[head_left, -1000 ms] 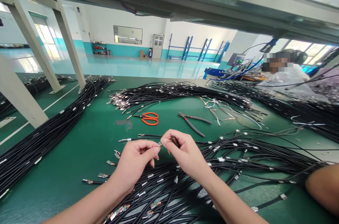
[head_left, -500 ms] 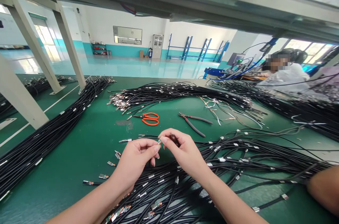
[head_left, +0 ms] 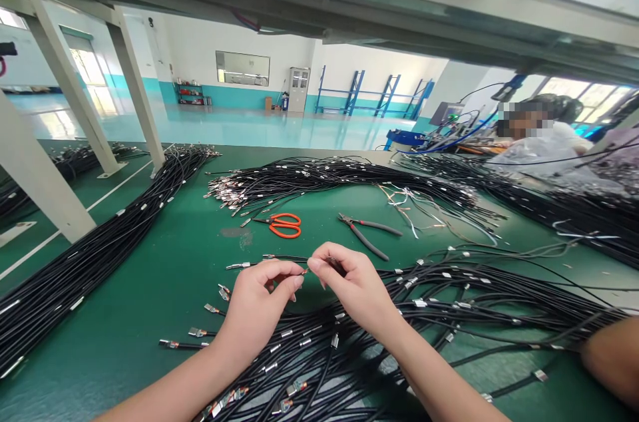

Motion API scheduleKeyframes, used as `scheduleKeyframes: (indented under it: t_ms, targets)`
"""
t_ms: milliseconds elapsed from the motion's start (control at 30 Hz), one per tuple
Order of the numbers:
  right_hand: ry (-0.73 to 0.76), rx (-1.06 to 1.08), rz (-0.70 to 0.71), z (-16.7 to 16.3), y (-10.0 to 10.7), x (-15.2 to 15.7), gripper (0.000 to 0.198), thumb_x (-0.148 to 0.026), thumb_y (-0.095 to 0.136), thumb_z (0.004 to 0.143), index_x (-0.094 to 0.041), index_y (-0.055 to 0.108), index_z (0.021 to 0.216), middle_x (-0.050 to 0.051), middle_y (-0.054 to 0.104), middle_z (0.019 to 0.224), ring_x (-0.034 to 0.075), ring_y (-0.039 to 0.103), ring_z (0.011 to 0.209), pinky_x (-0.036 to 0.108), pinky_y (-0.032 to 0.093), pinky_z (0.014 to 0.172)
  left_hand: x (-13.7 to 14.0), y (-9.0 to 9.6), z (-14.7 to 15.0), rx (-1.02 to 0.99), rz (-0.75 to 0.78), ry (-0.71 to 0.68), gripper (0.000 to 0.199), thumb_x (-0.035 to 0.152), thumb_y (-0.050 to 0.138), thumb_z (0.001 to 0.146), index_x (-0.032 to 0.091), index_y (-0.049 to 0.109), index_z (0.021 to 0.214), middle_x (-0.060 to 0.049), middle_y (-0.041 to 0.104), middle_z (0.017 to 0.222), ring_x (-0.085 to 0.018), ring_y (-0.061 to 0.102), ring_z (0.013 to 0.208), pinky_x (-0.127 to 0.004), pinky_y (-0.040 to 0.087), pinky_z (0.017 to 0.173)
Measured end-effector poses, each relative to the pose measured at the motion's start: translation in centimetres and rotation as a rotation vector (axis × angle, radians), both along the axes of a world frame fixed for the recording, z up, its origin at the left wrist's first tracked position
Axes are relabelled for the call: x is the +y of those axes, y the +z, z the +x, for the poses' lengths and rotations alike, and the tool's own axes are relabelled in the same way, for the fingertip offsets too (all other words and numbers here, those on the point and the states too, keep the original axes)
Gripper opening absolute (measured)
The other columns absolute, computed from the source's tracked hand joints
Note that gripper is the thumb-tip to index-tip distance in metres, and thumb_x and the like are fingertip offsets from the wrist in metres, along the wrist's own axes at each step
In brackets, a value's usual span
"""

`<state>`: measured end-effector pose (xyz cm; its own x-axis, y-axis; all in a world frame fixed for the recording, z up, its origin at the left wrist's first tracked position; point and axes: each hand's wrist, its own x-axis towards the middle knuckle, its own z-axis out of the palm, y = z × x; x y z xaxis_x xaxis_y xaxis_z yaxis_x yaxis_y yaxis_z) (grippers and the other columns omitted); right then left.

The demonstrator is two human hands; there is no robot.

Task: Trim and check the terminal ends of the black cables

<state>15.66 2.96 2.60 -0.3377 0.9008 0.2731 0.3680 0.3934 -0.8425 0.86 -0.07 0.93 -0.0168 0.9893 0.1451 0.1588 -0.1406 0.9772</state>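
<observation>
Above the green table my left hand [head_left: 259, 299] is closed, thumb and forefinger pinching a cable end [head_left: 305, 271] with a bit of orange wire showing at the tips. Close beside it, my right hand [head_left: 353, 281] is closed too. A small dark brown object [head_left: 337, 266] lies partly hidden inside its curled fingers; its kind is unclear. Beneath both hands spreads a bundle of black cables [head_left: 429, 289] with metal connectors at their ends. Beyond the hands lie orange-handled scissors [head_left: 284, 225] and cutting pliers [head_left: 367, 229] with grey and red handles, jaws apart.
More black cable bundles lie on the left [head_left: 124, 235], at the back [head_left: 324, 176] and at the right [head_left: 564, 209]. Stripped wire scraps [head_left: 414, 206] sit behind the pliers. White posts [head_left: 134, 89] rise at left under an overhead shelf [head_left: 349, 2]. A person [head_left: 539, 142] sits at far right.
My right hand has moved slightly right, opening a small gap between my fingertips. The silvery connector that showed between them is now mostly hidden. The view has shifted a little.
</observation>
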Motion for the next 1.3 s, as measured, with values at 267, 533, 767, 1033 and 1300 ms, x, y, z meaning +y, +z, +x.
scheduleKeyframes:
  t_ms: [267,533,767,1033,1300]
  targets:
    - [0.036,0.078,-0.135,-0.2,-0.5,0.2,0.03,-0.028,0.047,0.08,-0.017,0.041,0.053,-0.006,0.034,0.046,0.007,0.028,0.047,0.022,0.025,0.047,0.1,-0.3,-0.2,-0.155,-0.143,-0.135,0.012,0.024,0.057,0.07,0.016,0.065,0.068,0.001,0.053,0.056,-0.013,0.046,0.058,-0.024,0.037,0.061]
    - [0.042,0.117,-0.186,-0.2,-0.7,0.2,0.029,-0.026,0.048,0.078,-0.017,0.041,0.051,-0.007,0.034,0.044,0.007,0.028,0.045,0.022,0.025,0.046,0.1,-0.1,0.0,-0.185,-0.17,-0.154,0.013,0.022,0.056,0.07,0.015,0.06,0.06,0.001,0.053,0.055,-0.011,0.045,0.057,-0.025,0.038,0.066]
    - [0.005,0.103,-0.152,-0.4,-0.5,0.0,0.028,-0.028,0.048,0.078,-0.017,0.042,0.053,-0.006,0.036,0.045,0.007,0.029,0.045,0.021,0.026,0.046,0.3,-0.2,-0.2,-0.212,-0.184,-0.138,0.011,0.024,0.06,0.068,0.015,0.064,0.064,0.001,0.056,0.057,-0.011,0.047,0.055,-0.025,0.039,0.062]
    - [0.07,0.087,-0.143,-0.3,-0.5,0.2,0.012,-0.025,0.05,0.078,-0.016,0.055,0.073,-0.003,0.049,0.057,0.01,0.044,0.055,0.023,0.036,0.057,0.8,-0.8,-0.5,-0.016,-0.08,0.11,0.008,0.022,0.067,0.06,0.018,0.07,0.067,-0.003,0.068,0.073,-0.018,0.057,0.071,-0.028,0.042,0.068]
    - [0.092,0.083,-0.141,-0.2,-0.7,0.3,0.012,-0.025,0.049,0.079,-0.016,0.055,0.072,-0.003,0.049,0.056,0.01,0.045,0.055,0.023,0.036,0.057,0.6,-1.1,-0.5,0.051,-0.034,0.073,0.011,0.023,0.063,0.066,0.02,0.07,0.073,0.0,0.064,0.073,-0.016,0.056,0.07,-0.027,0.04,0.068]
